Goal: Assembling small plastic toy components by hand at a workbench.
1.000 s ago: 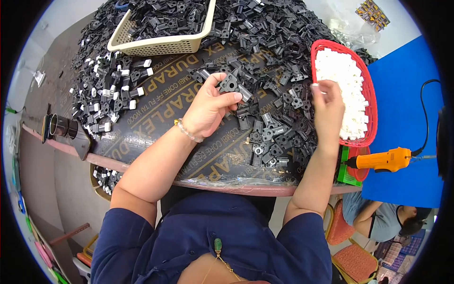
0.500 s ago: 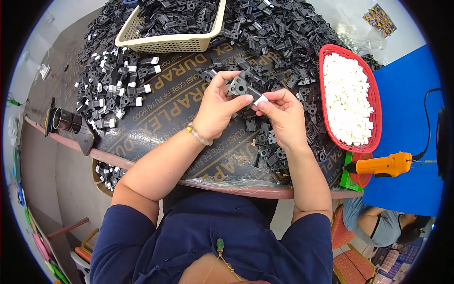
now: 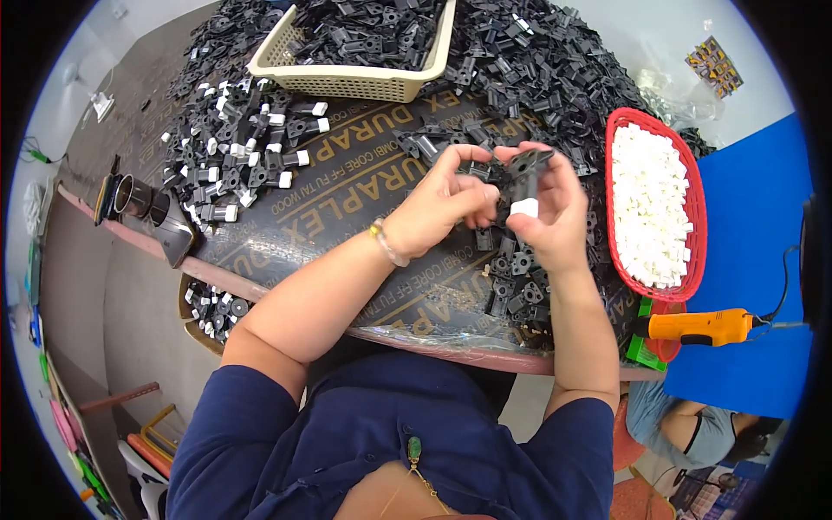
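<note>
My right hand grips a black plastic bracket with a white cap on its lower end; the bracket's flat plate points up between thumb and fingers. Just to its left is my left hand, fingers curved and thumb apart from the forefinger, with nothing visible held in it. Both hands are above the table, over loose black brackets. Further left lies a group of black brackets with white caps.
A cream basket full of black parts stands at the back, beside a large heap. On the right are a red basket of white caps and an orange power tool. A black tape dispenser sits at the left edge.
The left hand has let go of the bracket, which both hands held before. My right hand now has it alone, turned more upright. The view has shifted slightly.
</note>
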Tool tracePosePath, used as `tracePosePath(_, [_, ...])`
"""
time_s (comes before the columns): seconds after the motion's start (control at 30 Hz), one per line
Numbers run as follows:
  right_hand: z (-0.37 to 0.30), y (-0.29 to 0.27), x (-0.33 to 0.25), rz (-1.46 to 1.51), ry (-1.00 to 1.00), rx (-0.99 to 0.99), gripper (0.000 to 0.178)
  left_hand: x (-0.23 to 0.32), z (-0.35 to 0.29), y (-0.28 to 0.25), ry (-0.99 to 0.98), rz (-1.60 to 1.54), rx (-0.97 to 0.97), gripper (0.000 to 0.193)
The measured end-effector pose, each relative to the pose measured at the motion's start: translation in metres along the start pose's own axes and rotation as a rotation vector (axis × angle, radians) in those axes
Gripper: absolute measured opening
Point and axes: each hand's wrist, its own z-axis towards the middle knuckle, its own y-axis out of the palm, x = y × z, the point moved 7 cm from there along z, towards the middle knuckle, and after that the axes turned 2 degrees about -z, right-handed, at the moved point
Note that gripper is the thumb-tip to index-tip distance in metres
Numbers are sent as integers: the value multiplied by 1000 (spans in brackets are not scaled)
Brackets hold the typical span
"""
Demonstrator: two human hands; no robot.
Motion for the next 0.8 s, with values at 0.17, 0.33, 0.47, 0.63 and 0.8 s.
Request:
tracePosePath(0.17, [32, 39, -23, -424, -13, -220, 71, 20, -2, -2, 308, 1337, 155, 27])
tracePosePath(0.33, [66, 131, 18, -774, 73, -842, 78, 0, -14, 1, 345, 1554, 61, 39])
tracePosePath(0.47, [127, 169, 5, -501, -217, -412, 117, -18, 11, -22, 390, 1528, 71, 40])
tracePosePath(0.63, [123, 116, -42, -438, -267, -227, 59, 7, 5, -26, 535, 1431, 208, 23])
tracePosePath(0.8, [72, -4, -51, -948, -133, 0, 37, 39, -6, -2, 514, 1274, 271, 22])
